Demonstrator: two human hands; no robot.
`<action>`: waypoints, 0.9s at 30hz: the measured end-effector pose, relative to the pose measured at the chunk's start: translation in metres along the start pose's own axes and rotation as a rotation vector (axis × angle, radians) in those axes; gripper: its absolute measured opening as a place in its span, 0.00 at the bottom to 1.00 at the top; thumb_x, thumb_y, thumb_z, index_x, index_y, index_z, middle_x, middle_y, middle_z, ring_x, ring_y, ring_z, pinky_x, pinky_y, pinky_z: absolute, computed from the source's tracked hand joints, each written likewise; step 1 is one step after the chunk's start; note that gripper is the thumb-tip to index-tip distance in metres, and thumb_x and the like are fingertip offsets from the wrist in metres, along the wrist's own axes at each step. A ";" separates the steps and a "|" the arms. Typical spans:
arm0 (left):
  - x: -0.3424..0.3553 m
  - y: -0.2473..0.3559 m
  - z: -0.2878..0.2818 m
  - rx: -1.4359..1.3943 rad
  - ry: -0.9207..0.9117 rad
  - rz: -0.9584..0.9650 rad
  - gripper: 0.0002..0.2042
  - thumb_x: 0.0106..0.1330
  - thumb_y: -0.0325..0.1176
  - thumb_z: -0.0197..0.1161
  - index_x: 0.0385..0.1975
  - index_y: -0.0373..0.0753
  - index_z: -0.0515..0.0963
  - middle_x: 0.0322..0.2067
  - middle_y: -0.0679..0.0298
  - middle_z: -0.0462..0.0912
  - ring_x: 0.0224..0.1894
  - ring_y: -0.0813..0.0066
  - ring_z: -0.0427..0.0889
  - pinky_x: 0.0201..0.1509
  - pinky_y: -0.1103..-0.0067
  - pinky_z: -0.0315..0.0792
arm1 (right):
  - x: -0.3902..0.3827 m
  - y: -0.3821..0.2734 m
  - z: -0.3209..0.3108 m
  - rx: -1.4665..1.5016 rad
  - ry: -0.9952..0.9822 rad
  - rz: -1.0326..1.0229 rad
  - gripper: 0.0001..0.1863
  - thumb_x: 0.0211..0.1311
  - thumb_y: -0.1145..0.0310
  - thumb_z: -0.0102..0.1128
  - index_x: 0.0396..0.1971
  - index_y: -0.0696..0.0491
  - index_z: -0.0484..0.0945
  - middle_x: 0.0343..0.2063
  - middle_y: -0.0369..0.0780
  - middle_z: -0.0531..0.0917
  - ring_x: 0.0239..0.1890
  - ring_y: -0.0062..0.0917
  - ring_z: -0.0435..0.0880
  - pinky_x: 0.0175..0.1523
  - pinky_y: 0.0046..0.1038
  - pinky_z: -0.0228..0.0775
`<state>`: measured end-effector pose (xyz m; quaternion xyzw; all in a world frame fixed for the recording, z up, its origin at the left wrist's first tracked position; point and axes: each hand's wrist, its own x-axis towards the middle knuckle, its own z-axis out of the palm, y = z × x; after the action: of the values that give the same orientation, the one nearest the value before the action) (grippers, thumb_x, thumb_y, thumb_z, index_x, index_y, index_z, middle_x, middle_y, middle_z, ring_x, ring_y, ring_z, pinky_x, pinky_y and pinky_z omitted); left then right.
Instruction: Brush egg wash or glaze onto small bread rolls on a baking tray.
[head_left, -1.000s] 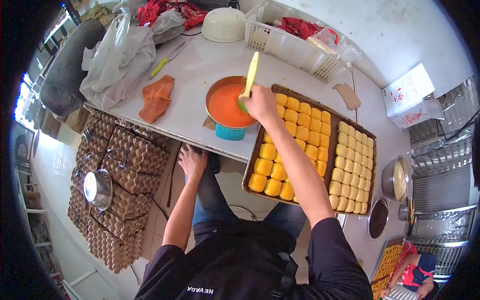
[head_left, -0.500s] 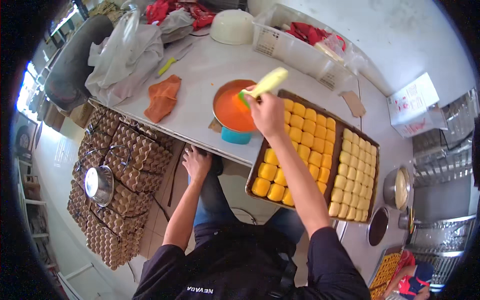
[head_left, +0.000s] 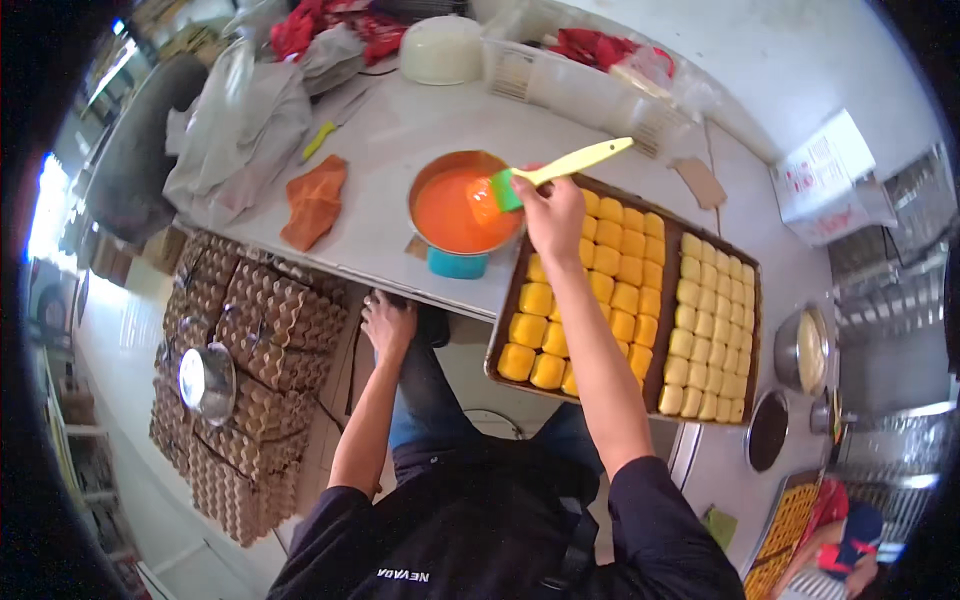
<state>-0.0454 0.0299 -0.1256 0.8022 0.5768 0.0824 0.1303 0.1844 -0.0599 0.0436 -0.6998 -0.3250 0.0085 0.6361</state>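
I have the right grip (head_left: 553, 212) pinching a yellow-handled, green-necked brush (head_left: 575, 163), its bristles (head_left: 485, 197) over the round metal bowl (head_left: 465, 158) of orange liquid (head_left: 446, 215) on the white bench (head_left: 385, 135); the left grip (head_left: 389, 322) is loosely spread near its edge.

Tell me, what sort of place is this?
Probably a bakery kitchen. The clues: a tray with rows of what look like buns, a brush in the right hand over orange liquid, and stacked egg cartons at the person's left.
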 end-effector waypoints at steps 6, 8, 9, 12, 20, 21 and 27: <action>0.006 -0.007 0.000 0.072 -0.038 -0.029 0.37 0.54 0.54 0.61 0.56 0.32 0.61 0.54 0.46 0.65 0.54 0.48 0.69 0.50 0.56 0.69 | 0.006 0.024 -0.018 0.539 0.016 0.396 0.14 0.54 0.67 0.66 0.37 0.59 0.76 0.29 0.39 0.81 0.31 0.21 0.79 0.37 0.22 0.73; 0.004 0.000 0.002 0.075 -0.044 -0.033 0.37 0.55 0.54 0.60 0.58 0.32 0.60 0.54 0.46 0.65 0.54 0.47 0.69 0.49 0.56 0.69 | 0.003 0.029 -0.045 1.130 0.016 0.581 0.13 0.54 0.68 0.65 0.37 0.58 0.76 0.31 0.39 0.81 0.31 0.23 0.80 0.37 0.23 0.75; 0.003 -0.001 0.002 0.081 -0.047 -0.047 0.38 0.55 0.54 0.60 0.58 0.32 0.59 0.54 0.46 0.65 0.54 0.47 0.69 0.49 0.56 0.69 | -0.004 0.041 -0.071 1.162 -0.004 0.600 0.13 0.54 0.69 0.65 0.38 0.57 0.76 0.32 0.39 0.81 0.33 0.24 0.80 0.39 0.24 0.75; 0.003 -0.007 0.004 0.099 -0.037 -0.026 0.38 0.55 0.54 0.60 0.59 0.33 0.59 0.54 0.45 0.65 0.53 0.47 0.69 0.50 0.56 0.69 | -0.033 0.056 -0.174 1.121 0.030 0.586 0.13 0.54 0.70 0.64 0.39 0.57 0.75 0.37 0.39 0.79 0.39 0.23 0.79 0.44 0.25 0.75; 0.013 -0.018 0.023 0.145 -0.044 0.031 0.37 0.58 0.56 0.56 0.59 0.32 0.59 0.53 0.44 0.66 0.53 0.46 0.69 0.51 0.56 0.68 | -0.069 0.010 -0.315 -0.469 -0.019 0.251 0.09 0.54 0.72 0.63 0.35 0.57 0.80 0.34 0.39 0.83 0.36 0.21 0.80 0.43 0.23 0.73; 0.012 -0.016 0.025 0.163 -0.029 0.034 0.37 0.58 0.57 0.55 0.59 0.33 0.59 0.54 0.44 0.66 0.54 0.46 0.69 0.51 0.56 0.68 | -0.076 0.016 -0.318 -0.575 -0.146 0.251 0.08 0.55 0.71 0.64 0.35 0.57 0.81 0.32 0.39 0.83 0.35 0.20 0.80 0.42 0.23 0.72; 0.010 -0.024 0.015 0.157 0.020 0.026 0.35 0.58 0.54 0.56 0.57 0.33 0.61 0.56 0.43 0.64 0.54 0.45 0.68 0.53 0.56 0.67 | -0.064 -0.018 -0.300 -0.820 -0.657 0.431 0.07 0.56 0.69 0.61 0.32 0.55 0.82 0.24 0.40 0.81 0.28 0.21 0.79 0.34 0.26 0.70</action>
<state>-0.0600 0.0445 -0.1472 0.8166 0.5721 0.0466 0.0602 0.2535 -0.3558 0.0911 -0.9005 -0.3325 0.2287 0.1617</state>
